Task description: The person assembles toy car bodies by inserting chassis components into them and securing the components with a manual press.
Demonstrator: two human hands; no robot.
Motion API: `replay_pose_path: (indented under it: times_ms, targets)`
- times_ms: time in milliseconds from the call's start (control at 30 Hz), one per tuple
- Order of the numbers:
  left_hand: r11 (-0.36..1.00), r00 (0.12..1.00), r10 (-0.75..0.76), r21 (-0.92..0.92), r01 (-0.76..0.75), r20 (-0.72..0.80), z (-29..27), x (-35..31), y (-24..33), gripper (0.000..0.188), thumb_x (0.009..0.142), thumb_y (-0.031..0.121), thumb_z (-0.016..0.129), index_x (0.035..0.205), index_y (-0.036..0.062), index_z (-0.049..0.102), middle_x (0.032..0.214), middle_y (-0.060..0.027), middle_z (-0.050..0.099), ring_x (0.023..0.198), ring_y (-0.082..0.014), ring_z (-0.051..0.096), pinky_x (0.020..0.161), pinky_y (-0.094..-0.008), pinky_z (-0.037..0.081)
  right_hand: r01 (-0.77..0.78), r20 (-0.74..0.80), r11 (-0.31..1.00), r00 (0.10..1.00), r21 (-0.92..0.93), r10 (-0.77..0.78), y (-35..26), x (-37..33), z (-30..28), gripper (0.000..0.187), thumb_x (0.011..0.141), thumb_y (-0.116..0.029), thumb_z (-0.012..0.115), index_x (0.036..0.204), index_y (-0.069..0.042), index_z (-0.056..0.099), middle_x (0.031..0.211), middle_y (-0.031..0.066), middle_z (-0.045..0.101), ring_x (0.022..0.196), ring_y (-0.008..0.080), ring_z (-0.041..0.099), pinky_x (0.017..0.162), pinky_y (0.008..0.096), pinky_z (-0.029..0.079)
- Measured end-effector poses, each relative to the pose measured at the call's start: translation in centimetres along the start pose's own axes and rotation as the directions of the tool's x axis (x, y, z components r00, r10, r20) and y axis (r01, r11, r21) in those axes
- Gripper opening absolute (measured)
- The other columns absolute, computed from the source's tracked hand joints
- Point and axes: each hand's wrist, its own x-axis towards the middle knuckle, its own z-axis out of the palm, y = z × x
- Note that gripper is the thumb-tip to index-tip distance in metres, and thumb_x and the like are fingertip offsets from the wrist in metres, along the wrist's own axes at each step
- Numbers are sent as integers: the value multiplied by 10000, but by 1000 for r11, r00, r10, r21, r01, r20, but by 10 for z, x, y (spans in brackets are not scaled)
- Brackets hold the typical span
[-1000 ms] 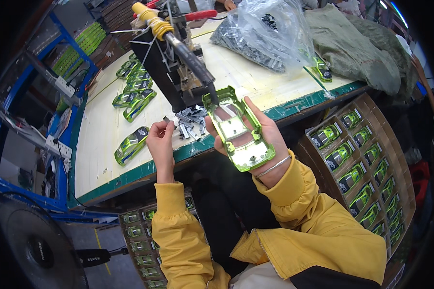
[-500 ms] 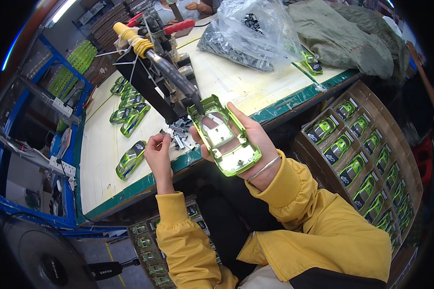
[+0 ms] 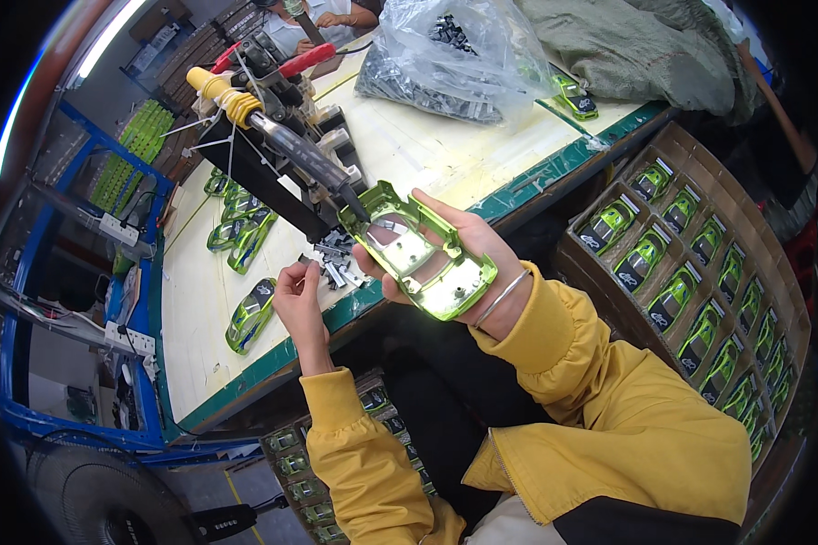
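My right hand (image 3: 486, 259) grips a bright green toy car body shell (image 3: 427, 272), its hollow inside facing up. The dark tip of a mounted soldering iron (image 3: 304, 154), with a yellow handle, reaches the shell's far end; whether they touch I cannot tell. My left hand (image 3: 302, 304) is pinched closed at the table's front edge, beside a pile of small silver and black parts (image 3: 341, 262). Something small and dark shows at its fingertips, too small to name. Left of that hand lies a green car shell (image 3: 251, 315) with a dark top.
Several more car shells (image 3: 241, 218) lie behind on the table (image 3: 204, 350). A clear plastic bag (image 3: 454, 68) of small dark parts stands farther back, near a grey-green cloth (image 3: 641, 54). Boxes of shells sit at right (image 3: 691, 263) and below (image 3: 304, 472). Lower left is a fan (image 3: 109, 495). Another person (image 3: 314, 27) sits opposite.
The shell in my right hand has turned and tilted slightly under the iron's tip. My left hand stays pinched beside the small parts. The whole view has shifted a little.
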Motion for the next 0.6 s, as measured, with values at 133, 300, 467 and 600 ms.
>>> replay_pose_path:
  times_ms: [133, 300, 467, 600]
  targets:
    - [1000, 1000, -3, 4, 3, -3, -1, 0, -1, 83, 761, 51, 608, 746, 17, 533, 726, -8, 542, 653, -54, 475, 609, -180, 376, -14, 33, 999, 999, -47, 16, 0, 2, -3, 368, 907, -323, 326, 1048, -10, 460, 988, 175, 510, 956, 324, 497, 615, 426, 517]
    - [1000, 1000, -2, 13, 2, 1, 0, 0, 0, 84, 763, 52, 609, 745, 22, 533, 720, 1, 535, 645, -49, 463, 600, -176, 370, 21, 19, 999, 1000, -30, -21, 2, 3, -3, 370, 908, -325, 320, 1066, -15, 445, 990, 176, 509, 954, 319, 504, 617, 445, 522]
    - [1000, 1000, -2, -16, 1, -30, 0, 0, -1, 87, 763, 55, 611, 741, 30, 531, 701, 14, 516, 633, -43, 447, 582, -178, 358, 26, 10, 998, 1000, -50, -26, 2, 4, -10, 375, 908, -327, 320, 1078, -16, 441, 991, 176, 515, 955, 321, 507, 619, 446, 522]
    - [1000, 999, 2, -13, -3, -42, -1, 0, -2, 90, 764, 56, 610, 739, 28, 529, 701, 13, 518, 634, -42, 447, 583, -177, 357, 11, 4, 999, 1000, -42, -10, 3, 6, -13, 398, 910, -334, 306, 1095, -7, 439, 996, 181, 521, 936, 331, 522, 620, 444, 522]
